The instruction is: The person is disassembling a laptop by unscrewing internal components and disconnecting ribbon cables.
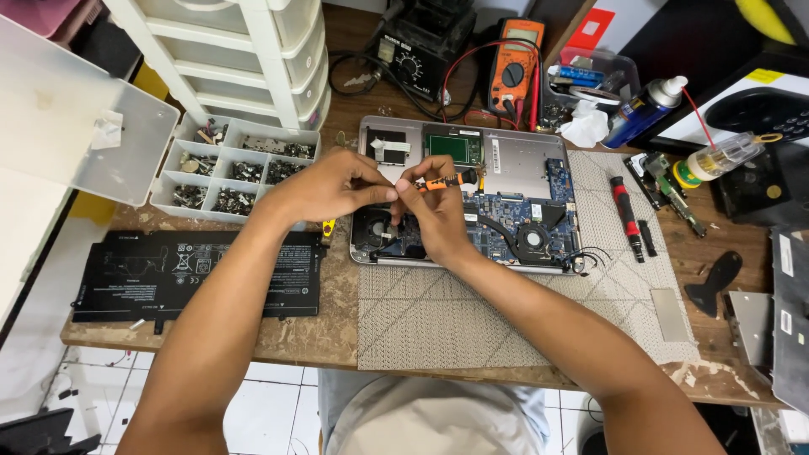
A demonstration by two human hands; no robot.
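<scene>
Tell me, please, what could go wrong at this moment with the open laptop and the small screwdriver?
1. The screwdriver, held between the left hand and right hand over the bare board, might slip and scratch it.
2. A loosened screw could drop inside the laptop.
3. The parts tray lies open by the left arm; a bump might spill it.

Worn wooden workbench (320, 333) above a white-tiled floor (270, 404).

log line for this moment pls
left hand: steadies tip | right hand: holds orange-and-black screwdriver | over: opened silver laptop | beside: flat black battery pack
</scene>
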